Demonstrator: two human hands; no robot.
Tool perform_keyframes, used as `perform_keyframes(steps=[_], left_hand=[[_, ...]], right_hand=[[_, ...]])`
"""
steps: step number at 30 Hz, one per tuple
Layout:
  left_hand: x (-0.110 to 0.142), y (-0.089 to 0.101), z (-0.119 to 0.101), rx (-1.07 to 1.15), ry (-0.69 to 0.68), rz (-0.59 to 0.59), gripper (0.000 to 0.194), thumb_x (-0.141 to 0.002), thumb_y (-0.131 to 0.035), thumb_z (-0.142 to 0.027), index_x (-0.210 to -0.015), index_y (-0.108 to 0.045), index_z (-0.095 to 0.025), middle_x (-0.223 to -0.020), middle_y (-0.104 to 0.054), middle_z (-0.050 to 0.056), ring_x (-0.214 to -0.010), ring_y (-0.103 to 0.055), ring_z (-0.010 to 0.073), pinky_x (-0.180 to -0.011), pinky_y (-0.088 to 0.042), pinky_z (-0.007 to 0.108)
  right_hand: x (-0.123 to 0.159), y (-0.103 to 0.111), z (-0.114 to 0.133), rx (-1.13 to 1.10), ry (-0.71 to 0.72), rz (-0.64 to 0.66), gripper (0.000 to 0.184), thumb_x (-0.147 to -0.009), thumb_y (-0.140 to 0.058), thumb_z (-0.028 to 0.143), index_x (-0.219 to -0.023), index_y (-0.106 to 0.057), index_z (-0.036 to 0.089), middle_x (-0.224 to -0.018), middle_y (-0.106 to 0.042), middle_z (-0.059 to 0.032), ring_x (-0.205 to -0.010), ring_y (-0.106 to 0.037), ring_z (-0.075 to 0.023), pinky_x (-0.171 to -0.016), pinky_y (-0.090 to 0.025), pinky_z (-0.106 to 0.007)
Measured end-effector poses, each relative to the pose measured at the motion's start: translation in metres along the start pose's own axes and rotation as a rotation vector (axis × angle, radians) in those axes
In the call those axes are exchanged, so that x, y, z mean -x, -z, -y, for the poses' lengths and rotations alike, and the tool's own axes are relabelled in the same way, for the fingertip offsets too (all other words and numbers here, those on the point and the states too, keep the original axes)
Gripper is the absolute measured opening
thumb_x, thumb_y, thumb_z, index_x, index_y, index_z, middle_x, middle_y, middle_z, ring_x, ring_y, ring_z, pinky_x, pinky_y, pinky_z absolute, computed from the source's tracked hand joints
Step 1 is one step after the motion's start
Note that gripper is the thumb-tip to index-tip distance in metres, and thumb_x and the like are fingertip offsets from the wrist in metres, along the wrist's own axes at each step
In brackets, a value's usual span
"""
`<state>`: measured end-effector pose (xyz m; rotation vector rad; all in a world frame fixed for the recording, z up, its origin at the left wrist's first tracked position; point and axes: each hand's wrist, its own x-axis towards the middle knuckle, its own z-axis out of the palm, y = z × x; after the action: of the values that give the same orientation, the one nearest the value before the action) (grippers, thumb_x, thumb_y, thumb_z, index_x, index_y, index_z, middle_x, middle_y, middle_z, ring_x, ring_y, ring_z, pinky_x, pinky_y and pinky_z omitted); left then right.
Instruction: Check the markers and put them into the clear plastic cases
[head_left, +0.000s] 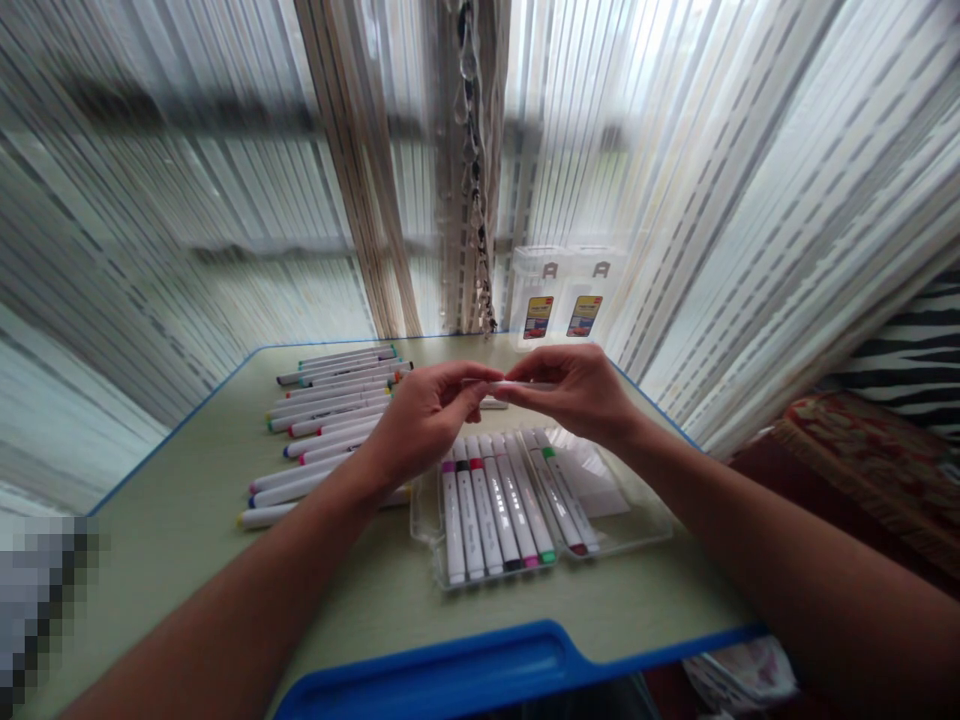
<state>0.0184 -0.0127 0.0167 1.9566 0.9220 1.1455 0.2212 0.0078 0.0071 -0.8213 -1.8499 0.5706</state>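
Both my left hand (431,410) and my right hand (574,390) are closed on one white marker (517,385), held level between them above the back of the table. Pinched fingertips hide its two ends. Below them lies a clear plastic case (630,545), opened flat, with several white markers (491,510) side by side in it; purple, black, red, pink and green show at their ends. Left of my left hand, more capped markers (322,435) lie in a loose row, partly covered by my left forearm.
Two clear cases (559,300) with yellow labels stand upright at the table's back edge. The pale table (367,610) has a blue rim and a blue front trough (450,675). String curtains (225,200) hang behind. A patterned fabric seat (870,460) is on the right.
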Motion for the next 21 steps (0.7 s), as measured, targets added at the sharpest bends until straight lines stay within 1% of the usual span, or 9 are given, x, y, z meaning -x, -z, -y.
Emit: perform_keyframes(steps=[2, 4, 7, 11, 17, 21], left_hand=[[-0.001, 0.001, 0.0, -0.002, -0.007, -0.024, 0.021, -0.089, -0.06, -0.018, -0.102, -0.076, -0.013, -0.063, -0.063, 0.001, -0.059, -0.057, 0.0124, -0.058, -0.047, 0.024], [-0.001, 0.002, 0.001, 0.02, -0.003, -0.039, 0.02, -0.088, -0.059, -0.016, -0.102, -0.075, -0.014, -0.063, -0.062, 0.001, -0.059, -0.056, 0.0124, -0.058, -0.046, 0.024], [-0.002, 0.003, 0.003, 0.054, 0.009, -0.051, 0.02, -0.088, -0.059, -0.015, -0.101, -0.074, -0.014, -0.064, -0.062, 0.001, -0.059, -0.056, 0.0124, -0.058, -0.046, 0.025], [-0.002, 0.006, 0.003, 0.069, 0.019, -0.067, 0.018, -0.087, -0.06, -0.015, -0.098, -0.074, -0.014, -0.063, -0.061, 0.0, -0.059, -0.055, 0.0123, -0.059, -0.046, 0.025], [-0.003, 0.009, 0.005, 0.084, 0.028, -0.096, 0.017, -0.088, -0.059, -0.016, -0.097, -0.073, -0.013, -0.064, -0.061, 0.0, -0.06, -0.056, 0.0122, -0.061, -0.045, 0.025], [-0.004, 0.011, 0.01, 0.123, 0.073, -0.115, 0.017, -0.088, -0.06, -0.019, -0.096, -0.073, -0.014, -0.064, -0.062, 0.001, -0.06, -0.056, 0.0128, -0.06, -0.044, 0.025]], right_hand=[[0.0, 0.0, -0.001, -0.054, -0.009, 0.009, 0.032, -0.072, -0.086, 0.045, -0.08, -0.079, 0.015, -0.071, -0.074, -0.0058, -0.061, -0.063, -0.0146, -0.057, -0.05, -0.028], [-0.001, 0.0, -0.001, -0.07, 0.002, 0.009, 0.029, -0.073, -0.085, 0.041, -0.083, -0.079, 0.015, -0.075, -0.076, -0.0064, -0.065, -0.066, -0.0159, -0.062, -0.053, -0.029], [-0.001, 0.0, 0.0, -0.016, 0.033, 0.002, 0.024, -0.075, -0.084, 0.036, -0.087, -0.081, 0.015, -0.078, -0.078, -0.007, -0.068, -0.069, -0.0166, -0.064, -0.054, -0.029], [-0.001, 0.001, 0.004, 0.066, 0.06, -0.025, 0.02, -0.076, -0.083, 0.032, -0.087, -0.081, 0.015, -0.075, -0.078, -0.0061, -0.064, -0.068, -0.0154, -0.059, -0.053, -0.027], [-0.002, 0.002, 0.008, 0.071, 0.055, -0.034, 0.018, -0.078, -0.081, 0.03, -0.088, -0.082, 0.016, -0.076, -0.078, -0.006, -0.064, -0.068, -0.0152, -0.058, -0.052, -0.027], [-0.002, 0.002, 0.007, -0.007, 0.005, -0.019, 0.02, -0.08, -0.079, 0.032, -0.09, -0.082, 0.015, -0.068, -0.074, -0.0043, -0.054, -0.059, -0.0113, -0.049, -0.045, -0.025]])
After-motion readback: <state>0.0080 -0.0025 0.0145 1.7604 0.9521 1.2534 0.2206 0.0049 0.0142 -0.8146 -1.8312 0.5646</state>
